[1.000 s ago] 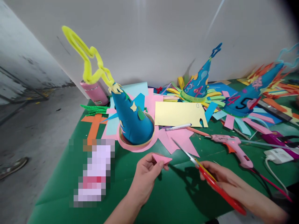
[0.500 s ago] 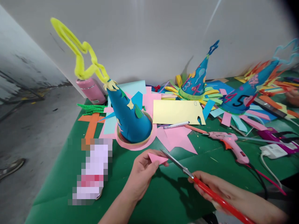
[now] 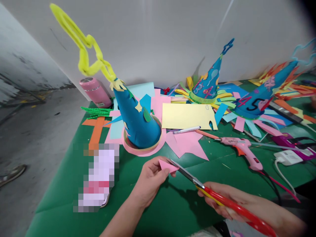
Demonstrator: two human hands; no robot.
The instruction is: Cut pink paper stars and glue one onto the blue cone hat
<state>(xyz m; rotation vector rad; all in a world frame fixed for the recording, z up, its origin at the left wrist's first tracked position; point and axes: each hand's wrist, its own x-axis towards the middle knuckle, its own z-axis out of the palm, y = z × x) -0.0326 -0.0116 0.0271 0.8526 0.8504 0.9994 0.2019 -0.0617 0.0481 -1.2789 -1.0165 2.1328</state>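
Between the thumb and fingers of my left hand (image 3: 153, 179) is a small pink paper piece (image 3: 167, 166) with a pointed corner. My right hand (image 3: 227, 197) is wrapped round the red and yellow handles of a pair of scissors (image 3: 191, 177). Their blades reach up-left to the right edge of the pink piece; whether they touch it I cannot tell. Beyond my hands stands a blue cone hat (image 3: 138, 125) with a pink brim, paper stars and a yellow pipe-cleaner shape (image 3: 92, 67) on its tip. Pink paper scraps (image 3: 189, 144) lie right of it.
A pink glue gun (image 3: 243, 149) lies on the green table (image 3: 138, 220) at right, near a purple power strip (image 3: 286, 143). A yellow sheet (image 3: 185, 117), a pen (image 3: 187, 130), two more blue hats (image 3: 209, 80) and a pink bottle (image 3: 95, 92) stand or lie behind. A blurred-out phone (image 3: 101, 177) is at left.
The scissors' handles have spread apart, so a yellow part shows below the red one. The pink piece is still in my left hand, and the view has tilted slightly.
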